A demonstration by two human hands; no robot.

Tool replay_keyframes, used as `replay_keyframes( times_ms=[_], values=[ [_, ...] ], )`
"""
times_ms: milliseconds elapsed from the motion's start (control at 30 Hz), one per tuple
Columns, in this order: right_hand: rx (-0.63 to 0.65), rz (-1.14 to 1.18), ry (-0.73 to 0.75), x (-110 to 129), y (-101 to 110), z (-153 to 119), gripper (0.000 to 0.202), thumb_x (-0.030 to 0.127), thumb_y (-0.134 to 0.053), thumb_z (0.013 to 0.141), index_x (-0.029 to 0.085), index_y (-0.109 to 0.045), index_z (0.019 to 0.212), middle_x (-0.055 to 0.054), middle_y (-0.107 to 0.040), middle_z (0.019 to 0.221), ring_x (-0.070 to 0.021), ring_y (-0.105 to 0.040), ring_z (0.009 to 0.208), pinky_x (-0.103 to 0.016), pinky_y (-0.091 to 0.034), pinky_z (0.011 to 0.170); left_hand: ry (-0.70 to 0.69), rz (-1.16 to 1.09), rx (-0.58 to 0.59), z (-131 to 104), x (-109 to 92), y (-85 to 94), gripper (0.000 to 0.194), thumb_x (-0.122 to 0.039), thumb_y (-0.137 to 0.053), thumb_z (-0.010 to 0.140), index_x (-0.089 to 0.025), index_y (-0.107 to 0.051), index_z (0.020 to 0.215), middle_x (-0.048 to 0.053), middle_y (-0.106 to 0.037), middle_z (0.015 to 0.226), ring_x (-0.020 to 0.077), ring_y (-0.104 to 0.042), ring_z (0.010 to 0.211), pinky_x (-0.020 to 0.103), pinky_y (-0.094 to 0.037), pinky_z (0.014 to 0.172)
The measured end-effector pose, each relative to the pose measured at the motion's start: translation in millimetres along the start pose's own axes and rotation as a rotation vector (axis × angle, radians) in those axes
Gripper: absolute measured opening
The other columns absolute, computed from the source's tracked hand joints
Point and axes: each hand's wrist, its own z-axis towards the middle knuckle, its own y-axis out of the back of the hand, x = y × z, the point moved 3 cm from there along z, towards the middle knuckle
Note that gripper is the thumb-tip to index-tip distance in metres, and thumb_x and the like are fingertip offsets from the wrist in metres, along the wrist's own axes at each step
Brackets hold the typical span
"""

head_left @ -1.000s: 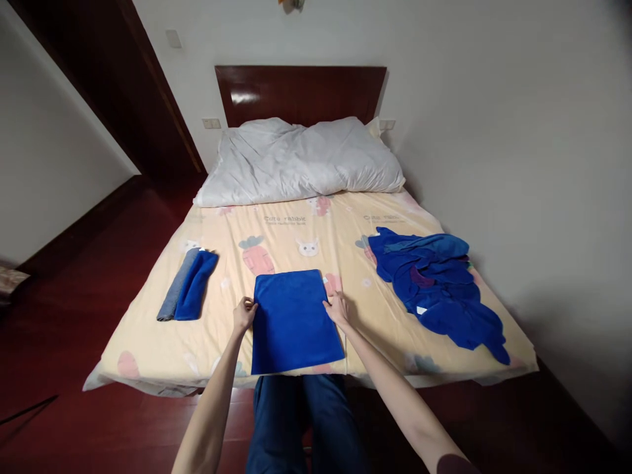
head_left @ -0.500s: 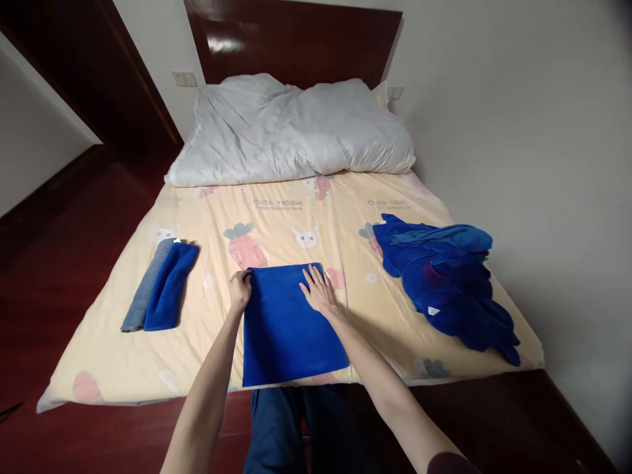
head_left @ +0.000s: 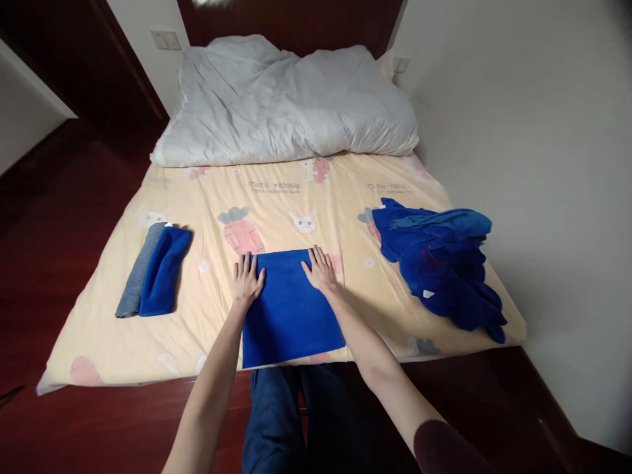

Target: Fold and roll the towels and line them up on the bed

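A blue towel (head_left: 291, 309) lies flat as a near-square at the front edge of the bed. My left hand (head_left: 248, 280) rests palm down over its far left corner, fingers spread. On the far right corner, my right hand (head_left: 320, 268) also lies flat with its fingers apart. Neither hand grips the cloth. To the left are two folded or rolled towels side by side, a grey one (head_left: 138, 276) and a blue one (head_left: 162, 276). A crumpled pile of blue cloths (head_left: 439, 270) with a small white tag sits to the right.
The bed (head_left: 207, 336) has a pale yellow sheet printed with rabbits and carrots. A bunched white quilt (head_left: 291, 108) lies across its far end, before the dark wooden headboard (head_left: 296, 23). A grey wall (head_left: 518, 131) rises on the right; reddish wooden floor (head_left: 54, 250) is on the left.
My left hand has opened from its pinch on the towel's far left corner and now lies flat on it. My right hand stays flat. The view has tipped down a little.
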Motion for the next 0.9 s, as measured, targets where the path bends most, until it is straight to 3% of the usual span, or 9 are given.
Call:
replay_keyframes(
  times_ms=[100,233,367,467,567,667,800,900],
  values=[
    [-0.031,-0.015,0.058,15.7,5.8,-20.0,0.063,0.043,-0.032,0.106,0.01,-0.03,0.16,-0.015,-0.022,0.168,-0.0298,-0.015,0.158,-0.058,-0.008,0.127,-0.053,0.018,-0.008,-21.5,-17.6,5.9,0.066,-0.044,-0.037,0.101,-0.006,-0.038,0.155,0.018,-0.022,0.167,0.0345,-0.012,0.158,0.057,-0.012,0.128],
    [0.017,0.032,0.325,24.3,6.9,-87.3,0.062,0.046,-0.033,0.107,0.019,-0.026,0.162,-0.006,-0.02,0.169,-0.0229,-0.015,0.158,-0.048,-0.011,0.13,-0.24,-0.006,0.083,-90.6,-33.1,10.3,0.063,-0.043,-0.038,0.102,-0.018,-0.031,0.16,0.009,-0.022,0.168,0.0286,-0.016,0.157,0.051,-0.016,0.129],
    [0.002,0.046,0.16,-6.8,14.9,-122.3,0.062,0.045,-0.034,0.107,0.017,-0.028,0.162,-0.009,-0.025,0.168,-0.0261,-0.022,0.157,-0.051,-0.015,0.128,-0.09,0.01,0.013,-142.0,-12.2,22.6,0.063,-0.042,-0.039,0.103,-0.019,-0.03,0.161,0.01,-0.021,0.169,0.0309,-0.019,0.157,0.055,-0.019,0.128],
    [-0.041,0.043,0.08,-4.1,21.9,-130.5,0.061,0.041,-0.036,0.106,0.014,-0.032,0.16,-0.013,-0.024,0.167,-0.0319,-0.019,0.157,-0.06,-0.012,0.126,-0.062,0.023,-0.028,-161.8,-14.5,29.4,0.064,-0.041,-0.039,0.103,-0.016,-0.029,0.161,0.013,-0.02,0.168,0.0334,-0.017,0.157,0.058,-0.017,0.127],
    [-0.047,0.069,0.193,23.3,21.2,-156.3,0.061,0.036,-0.036,0.106,0.016,-0.026,0.162,-0.011,-0.018,0.169,-0.0294,-0.012,0.159,-0.059,-0.01,0.127,-0.213,0.024,0.048,-185.2,-37.9,28.5,0.064,-0.04,-0.041,0.103,-0.02,-0.026,0.162,0.01,-0.021,0.168,0.0311,-0.017,0.157,0.055,-0.017,0.128],
    [0.028,0.108,0.344,35.6,13.4,-199.4,0.064,0.037,-0.038,0.106,0.021,-0.018,0.164,-0.007,-0.019,0.169,-0.0244,-0.018,0.158,-0.052,-0.017,0.128,-0.3,0.048,0.111,-217.4,-48.9,24.9,0.065,-0.042,-0.041,0.103,-0.024,-0.023,0.162,0.008,-0.023,0.168,0.0286,-0.021,0.156,0.051,-0.022,0.127],
    [-0.01,0.134,0.255,3.9,12.3,-245.5,0.067,0.042,-0.042,0.105,0.022,-0.017,0.164,-0.008,-0.025,0.167,-0.0266,-0.027,0.155,-0.054,-0.023,0.126,-0.212,0.09,0.054,-253.7,-26.1,28.1,0.072,-0.047,-0.045,0.101,-0.019,-0.021,0.163,0.013,-0.023,0.168,0.0307,-0.024,0.155,0.053,-0.029,0.124],
    [-0.054,0.172,0.268,-23.0,17.9,-266.5,0.069,0.042,-0.047,0.102,0.022,-0.022,0.164,-0.009,-0.03,0.166,-0.0273,-0.03,0.154,-0.054,-0.027,0.125,-0.233,0.1,0.06,-269.5,-7.7,34.4,0.067,-0.039,-0.046,0.1,-0.016,-0.029,0.16,0.014,-0.029,0.166,0.03,-0.028,0.154,0.051,-0.033,0.122]
  ],
)
